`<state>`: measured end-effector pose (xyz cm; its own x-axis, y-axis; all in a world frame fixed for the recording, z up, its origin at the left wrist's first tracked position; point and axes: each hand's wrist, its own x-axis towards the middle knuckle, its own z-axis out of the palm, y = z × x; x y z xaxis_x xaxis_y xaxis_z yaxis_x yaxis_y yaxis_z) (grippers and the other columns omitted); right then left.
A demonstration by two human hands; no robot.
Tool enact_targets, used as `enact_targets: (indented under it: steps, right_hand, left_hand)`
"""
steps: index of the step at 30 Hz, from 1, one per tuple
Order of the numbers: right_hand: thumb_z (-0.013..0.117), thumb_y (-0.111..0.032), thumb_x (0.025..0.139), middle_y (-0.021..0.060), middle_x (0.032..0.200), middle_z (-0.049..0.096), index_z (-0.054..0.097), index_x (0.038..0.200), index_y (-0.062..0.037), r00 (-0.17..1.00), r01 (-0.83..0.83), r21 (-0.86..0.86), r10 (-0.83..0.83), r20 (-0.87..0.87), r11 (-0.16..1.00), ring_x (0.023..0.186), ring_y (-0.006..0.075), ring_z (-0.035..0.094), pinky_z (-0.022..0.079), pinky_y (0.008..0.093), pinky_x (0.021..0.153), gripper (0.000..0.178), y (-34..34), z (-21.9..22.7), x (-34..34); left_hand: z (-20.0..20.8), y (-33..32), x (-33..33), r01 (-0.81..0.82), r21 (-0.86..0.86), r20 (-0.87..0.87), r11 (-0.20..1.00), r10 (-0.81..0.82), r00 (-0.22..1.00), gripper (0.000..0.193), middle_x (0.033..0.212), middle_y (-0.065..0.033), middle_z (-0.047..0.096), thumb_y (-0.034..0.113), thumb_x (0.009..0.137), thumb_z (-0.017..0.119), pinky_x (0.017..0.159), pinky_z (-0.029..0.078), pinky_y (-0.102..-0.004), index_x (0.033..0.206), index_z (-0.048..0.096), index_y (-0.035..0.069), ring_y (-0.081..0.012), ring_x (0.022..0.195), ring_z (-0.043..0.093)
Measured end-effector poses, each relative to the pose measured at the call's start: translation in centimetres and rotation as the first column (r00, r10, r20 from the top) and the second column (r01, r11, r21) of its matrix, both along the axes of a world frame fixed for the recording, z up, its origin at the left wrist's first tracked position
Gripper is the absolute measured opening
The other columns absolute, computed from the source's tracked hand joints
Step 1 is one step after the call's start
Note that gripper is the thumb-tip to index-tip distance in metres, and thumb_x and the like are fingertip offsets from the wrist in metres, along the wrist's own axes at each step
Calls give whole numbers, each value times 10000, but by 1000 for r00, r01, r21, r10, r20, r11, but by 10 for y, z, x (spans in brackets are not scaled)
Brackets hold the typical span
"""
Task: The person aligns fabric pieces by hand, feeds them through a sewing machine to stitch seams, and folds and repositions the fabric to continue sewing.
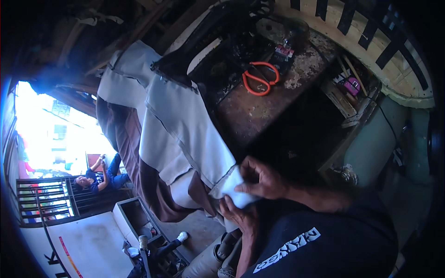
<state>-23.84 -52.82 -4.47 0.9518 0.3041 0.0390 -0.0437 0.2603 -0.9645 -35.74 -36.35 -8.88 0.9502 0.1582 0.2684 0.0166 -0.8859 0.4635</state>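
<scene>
A large sewn cover (185, 125) of pale grey and dark brown panels, its material leather-like, hangs off the sewing machine table toward me. Its upper part lies under the black sewing machine (185, 60). My right hand (266, 180) pinches the pale edge nearest my body, thumb against bent fingers. Just below it my left hand (241, 217) grips the same edge close to a seam, with its fingertips on the material. Part of the edge is hidden behind my fingers. Scissors (260, 79) with orange handles lie on the table beside the machine.
The worn brown table (245, 113) has a wooden drawer (343, 99) with a purple item in it. A white-topped table (90, 245) stands at lower left. Beyond it another person (104, 180) sits by a railing in bright light. A slatted wooden piece (366, 28) is at upper right.
</scene>
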Motion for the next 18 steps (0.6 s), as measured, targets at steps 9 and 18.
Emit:
enact_targets:
  steps: [9,18]
  right_hand:
    - [778,-153,953,33,839,634,531,1172,-46,965,151,-127,-174,-198,980,754,84,623,496,276,670,347,-46,-16,-46]
    - [786,-208,918,141,861,643,561,1151,-30,959,242,-457,-282,-20,856,764,302,659,522,404,691,370,-71,-74,-70]
  left_hand:
    - [22,60,-36,-200,-219,-188,955,160,969,84,841,-126,671,49,960,584,810,524,-434,964,653,0,-305,880,670]
    - [-18,-5,-19,410,199,-94,890,-399,912,1026,1597,-276,250,398,746,927,1215,164,-704,1538,312,184,-500,1523,217]
